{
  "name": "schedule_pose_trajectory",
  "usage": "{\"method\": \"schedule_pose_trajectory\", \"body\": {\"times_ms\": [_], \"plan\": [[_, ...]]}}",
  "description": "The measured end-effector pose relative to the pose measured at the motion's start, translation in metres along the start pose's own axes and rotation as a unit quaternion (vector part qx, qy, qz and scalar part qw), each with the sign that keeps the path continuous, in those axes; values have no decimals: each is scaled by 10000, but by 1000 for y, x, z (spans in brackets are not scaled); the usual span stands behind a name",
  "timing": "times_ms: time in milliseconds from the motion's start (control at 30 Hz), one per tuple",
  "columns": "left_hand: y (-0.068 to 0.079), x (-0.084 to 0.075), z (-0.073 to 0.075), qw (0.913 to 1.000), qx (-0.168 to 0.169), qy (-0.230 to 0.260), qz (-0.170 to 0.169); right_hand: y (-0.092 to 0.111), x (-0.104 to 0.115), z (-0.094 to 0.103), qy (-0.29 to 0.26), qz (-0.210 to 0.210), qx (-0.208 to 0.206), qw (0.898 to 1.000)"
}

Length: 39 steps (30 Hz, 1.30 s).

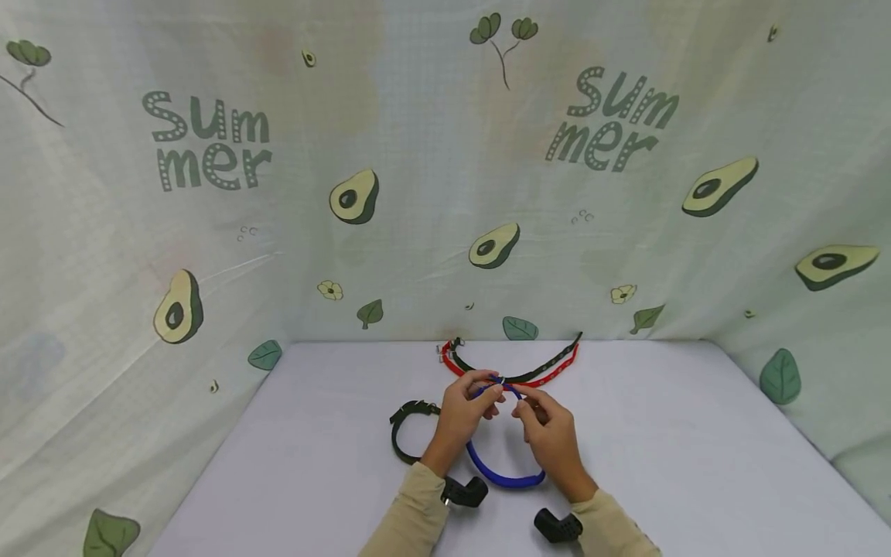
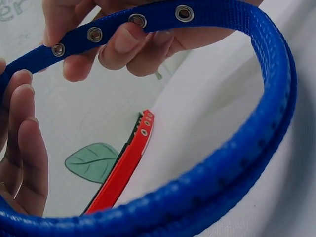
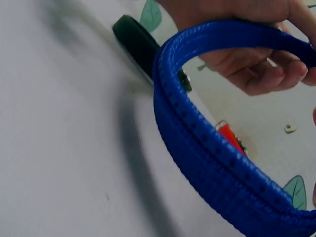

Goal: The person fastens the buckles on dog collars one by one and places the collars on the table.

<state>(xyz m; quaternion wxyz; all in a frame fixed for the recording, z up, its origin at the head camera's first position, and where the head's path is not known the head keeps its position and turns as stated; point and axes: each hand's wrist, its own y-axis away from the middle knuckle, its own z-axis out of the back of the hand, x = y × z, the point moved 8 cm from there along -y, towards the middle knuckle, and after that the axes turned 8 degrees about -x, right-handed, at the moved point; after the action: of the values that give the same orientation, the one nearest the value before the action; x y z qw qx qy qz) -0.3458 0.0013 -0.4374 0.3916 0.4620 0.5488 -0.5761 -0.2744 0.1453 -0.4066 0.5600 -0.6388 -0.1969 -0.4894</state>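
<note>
A blue collar (image 1: 511, 481) hangs as a loop between my two hands, its padded part lowest, toward me. My left hand (image 1: 462, 410) pinches the collar's top near its joined ends, thumb and index finger together. My right hand (image 1: 551, 435) pinches the strap just to the right of that spot. Metal-rimmed eyelets run along the blue strap (image 2: 160, 17) in the left wrist view, with fingertips against it. Fingers partly hide the buckle area. Seen from the right wrist, the padded band (image 3: 197, 143) is raised above the table, its shadow below.
A dark collar (image 1: 397, 441) lies buckled in a loop on the white table (image 1: 334, 480), left of my left hand. Behind my hands a red collar (image 1: 557, 374) and a black collar (image 1: 550, 363) lie side by side in an arc. A printed cloth (image 1: 425, 255) hangs behind the table.
</note>
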Motion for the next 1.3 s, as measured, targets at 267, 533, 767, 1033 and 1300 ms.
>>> {"method": "schedule_pose_trajectory", "body": {"times_ms": [267,533,767,1033,1300], "plan": [[-2,2,-3,10000,10,-66,48,-3,-9,-1,-543,-835,204,9948],[6,7,-6,9993,74,-290,214,4,-3,-6,-277,-602,345,9972],[7,3,-14,9995,227,-236,1,2,0,-5,-202,-471,303,9982],[7,1,-14,9991,339,214,-98,1,0,-5,-128,-429,286,9986],[6,-1,-14,9994,270,-2,-231,-4,-39,-11,-332,-955,464,9938]]}}
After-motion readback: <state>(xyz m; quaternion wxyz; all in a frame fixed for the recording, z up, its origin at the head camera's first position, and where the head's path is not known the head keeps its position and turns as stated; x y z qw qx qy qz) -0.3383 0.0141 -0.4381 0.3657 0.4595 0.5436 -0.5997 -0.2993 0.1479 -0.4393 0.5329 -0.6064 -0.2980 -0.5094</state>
